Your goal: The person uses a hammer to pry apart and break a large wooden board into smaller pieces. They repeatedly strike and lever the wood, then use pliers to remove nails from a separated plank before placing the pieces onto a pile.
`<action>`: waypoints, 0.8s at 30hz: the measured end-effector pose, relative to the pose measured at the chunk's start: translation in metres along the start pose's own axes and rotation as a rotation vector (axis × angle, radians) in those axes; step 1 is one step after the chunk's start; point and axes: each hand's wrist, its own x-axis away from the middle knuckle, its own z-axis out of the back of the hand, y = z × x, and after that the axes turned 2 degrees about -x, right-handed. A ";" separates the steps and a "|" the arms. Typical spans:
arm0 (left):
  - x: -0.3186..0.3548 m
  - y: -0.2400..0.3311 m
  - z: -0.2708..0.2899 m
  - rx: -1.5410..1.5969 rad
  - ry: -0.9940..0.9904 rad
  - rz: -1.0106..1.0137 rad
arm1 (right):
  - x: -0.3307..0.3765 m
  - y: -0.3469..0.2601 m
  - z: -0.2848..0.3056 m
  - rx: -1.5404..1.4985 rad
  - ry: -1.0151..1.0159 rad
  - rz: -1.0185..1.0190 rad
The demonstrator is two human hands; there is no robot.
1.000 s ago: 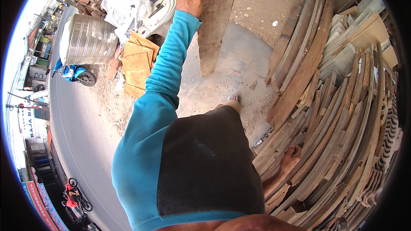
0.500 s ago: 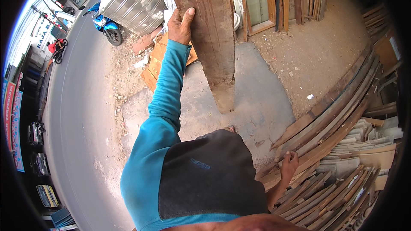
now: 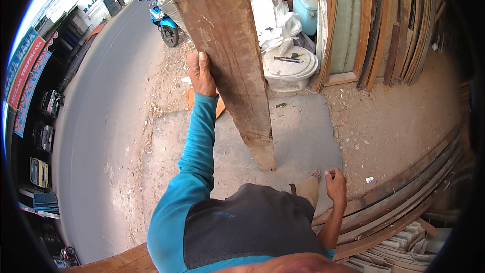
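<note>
A broad, rough brown wooden plank (image 3: 222,45) stands on end in front of me, its lower tip on the grey concrete slab (image 3: 303,131) and its top beyond the upper edge of view. My left hand (image 3: 201,73) grips the plank's left edge, thumb along the near face; the other fingers are partly hidden. Low on the right, my right hand (image 3: 335,184) hangs away from the plank. Its fingers are curled in, with nothing visible in them.
Wooden frames and boards (image 3: 374,30) lean at the back right. A lidded white tub (image 3: 290,68) carries dark-handled tools beside white plastic bags (image 3: 273,15). A screwdriver-like tool (image 3: 278,105) lies on the slab. Long timbers (image 3: 404,192) curve along the right. A road (image 3: 96,136) and blue motorbike (image 3: 162,20) are left.
The view has shifted, bringing in the tub and bags. The plank now leans more to the left at its top, still in my left hand. My right hand has moved forward from beside the stacked timbers.
</note>
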 end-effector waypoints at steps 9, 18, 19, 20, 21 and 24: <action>-0.014 0.038 0.009 -0.320 0.450 -0.158 | -0.181 0.027 0.108 0.014 -0.164 0.026; -0.011 0.122 -0.105 -0.722 0.711 -0.377 | -0.363 -0.019 0.162 0.149 -0.262 0.156; -0.012 0.119 -0.104 -0.744 0.729 -0.426 | -0.387 -0.030 0.151 0.177 -0.294 0.163; -0.012 0.112 -0.098 -0.769 0.734 -0.432 | -0.408 -0.037 0.142 0.192 -0.338 0.177; -0.013 0.105 -0.090 -0.808 0.738 -0.435 | -0.420 -0.042 0.129 0.204 -0.401 0.178; -0.007 0.070 -0.065 -0.875 0.780 -0.412 | -0.465 -0.047 0.099 0.180 -0.495 0.273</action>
